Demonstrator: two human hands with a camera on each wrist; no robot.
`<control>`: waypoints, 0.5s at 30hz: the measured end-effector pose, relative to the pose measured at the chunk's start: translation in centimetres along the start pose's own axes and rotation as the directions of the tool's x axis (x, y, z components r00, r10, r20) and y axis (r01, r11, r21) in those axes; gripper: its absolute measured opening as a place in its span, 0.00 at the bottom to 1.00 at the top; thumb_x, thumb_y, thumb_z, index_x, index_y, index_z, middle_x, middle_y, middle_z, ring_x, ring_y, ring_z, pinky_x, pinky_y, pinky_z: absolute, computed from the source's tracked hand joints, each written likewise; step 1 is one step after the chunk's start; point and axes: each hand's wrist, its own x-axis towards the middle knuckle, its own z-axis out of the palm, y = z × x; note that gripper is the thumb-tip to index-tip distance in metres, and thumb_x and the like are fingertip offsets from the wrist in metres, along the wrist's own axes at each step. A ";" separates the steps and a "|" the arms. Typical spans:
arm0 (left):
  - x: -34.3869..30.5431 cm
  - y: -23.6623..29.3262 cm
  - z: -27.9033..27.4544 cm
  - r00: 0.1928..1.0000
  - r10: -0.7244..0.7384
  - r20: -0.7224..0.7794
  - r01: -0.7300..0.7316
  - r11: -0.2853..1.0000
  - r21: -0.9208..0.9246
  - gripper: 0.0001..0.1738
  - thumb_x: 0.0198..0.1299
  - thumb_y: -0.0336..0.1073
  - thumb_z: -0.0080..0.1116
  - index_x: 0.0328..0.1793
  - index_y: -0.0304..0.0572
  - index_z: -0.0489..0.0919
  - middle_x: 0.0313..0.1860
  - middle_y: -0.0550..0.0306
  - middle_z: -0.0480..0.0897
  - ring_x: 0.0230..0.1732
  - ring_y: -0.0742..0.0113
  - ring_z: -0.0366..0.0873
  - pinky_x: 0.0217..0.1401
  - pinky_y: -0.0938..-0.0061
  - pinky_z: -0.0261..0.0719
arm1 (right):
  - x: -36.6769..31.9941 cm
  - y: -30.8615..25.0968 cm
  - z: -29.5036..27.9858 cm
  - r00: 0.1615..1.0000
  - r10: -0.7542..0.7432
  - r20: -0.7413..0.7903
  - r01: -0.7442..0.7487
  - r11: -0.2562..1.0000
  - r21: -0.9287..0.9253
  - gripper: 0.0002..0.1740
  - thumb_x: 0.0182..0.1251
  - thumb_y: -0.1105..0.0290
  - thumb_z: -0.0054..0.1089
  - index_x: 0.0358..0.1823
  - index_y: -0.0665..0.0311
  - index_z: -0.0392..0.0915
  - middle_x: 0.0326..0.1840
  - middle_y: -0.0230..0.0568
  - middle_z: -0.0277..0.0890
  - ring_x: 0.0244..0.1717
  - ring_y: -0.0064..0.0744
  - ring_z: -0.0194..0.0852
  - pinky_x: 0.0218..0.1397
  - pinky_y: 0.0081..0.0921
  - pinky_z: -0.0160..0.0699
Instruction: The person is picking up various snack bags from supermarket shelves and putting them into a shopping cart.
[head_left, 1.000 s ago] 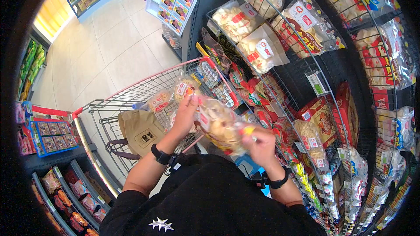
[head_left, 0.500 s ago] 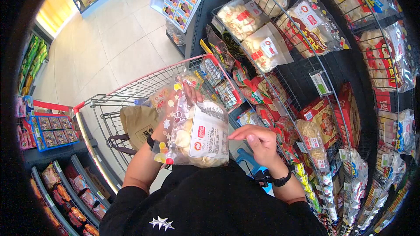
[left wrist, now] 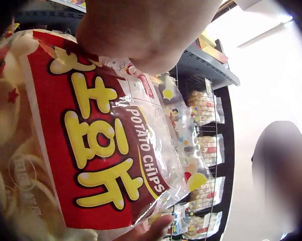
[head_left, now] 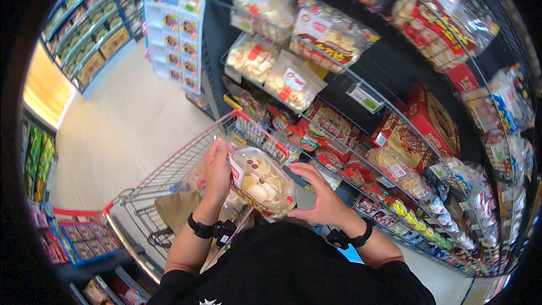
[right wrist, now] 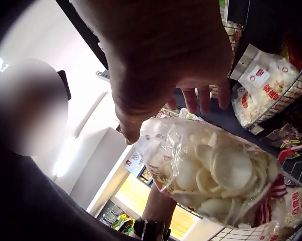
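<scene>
A clear bag of potato chips (head_left: pixel 265 183) hangs before the person's chest, over the near side of the shopping cart. My left hand (head_left: pixel 216 164) grips its left end. In the left wrist view the red panel with yellow lettering and the words "POTATO CHIPS" (left wrist: pixel 146 150) shows close up on the bag. Pale round chips (right wrist: pixel 231 168) show through the clear plastic in the right wrist view. By the bag's right end is my right hand (head_left: pixel 324 199), its thumb and fingers spread apart with nothing held between them.
The wire shopping cart (head_left: pixel 169 178) holds a tan cloth bag (head_left: pixel 172 210) and other snack bags. On the right, wire shelves carry several bagged snacks (head_left: pixel 293 82) and red boxes (head_left: pixel 432 121). A white-blue display rack (head_left: pixel 175 39) stands ahead, beside the tiled floor (head_left: pixel 121 130).
Both hands were on the bag at first; then the right hand came off it. The left hand has since turned the bag from its printed label side to a side showing chips. The head view has shifted.
</scene>
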 end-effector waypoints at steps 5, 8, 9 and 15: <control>2.0 2.6 5.8 0.996 0.065 0.061 -0.064 0.998 -0.020 0.16 0.74 0.42 0.46 0.34 0.42 0.74 0.32 0.65 0.77 0.32 0.82 0.70 0.34 0.82 0.68 | -2.0 0.4 -2.9 0.981 0.009 -0.195 -0.041 0.986 -0.162 0.43 0.49 0.62 0.77 0.65 0.64 0.64 0.64 0.48 0.65 0.67 0.42 0.63 0.68 0.37 0.65; 2.0 5.7 10.2 0.972 0.165 0.168 -0.193 0.967 0.164 0.16 0.73 0.42 0.47 0.34 0.40 0.75 0.30 0.66 0.77 0.31 0.82 0.70 0.34 0.82 0.68 | -3.9 2.0 -4.2 0.914 0.178 -0.366 -0.152 0.983 0.100 0.39 0.51 0.69 0.75 0.64 0.64 0.64 0.54 0.44 0.73 0.57 0.32 0.72 0.58 0.30 0.72; 2.0 6.4 11.4 0.953 0.226 0.201 -0.270 0.936 0.225 0.17 0.73 0.43 0.48 0.35 0.39 0.75 0.29 0.66 0.77 0.30 0.82 0.70 0.34 0.82 0.68 | -4.3 2.0 -4.9 0.924 0.151 -0.352 -0.090 0.979 0.183 0.38 0.55 0.74 0.72 0.66 0.63 0.61 0.45 0.38 0.78 0.47 0.23 0.76 0.51 0.23 0.74; 2.0 8.5 19.2 0.871 0.365 0.329 -0.440 0.876 0.194 0.17 0.71 0.43 0.52 0.36 0.36 0.77 0.30 0.66 0.77 0.31 0.83 0.68 0.35 0.83 0.67 | -5.9 0.6 -7.7 0.950 0.153 -0.271 -0.025 0.905 0.425 0.40 0.60 0.76 0.68 0.70 0.64 0.53 0.48 0.41 0.79 0.47 0.25 0.77 0.54 0.25 0.75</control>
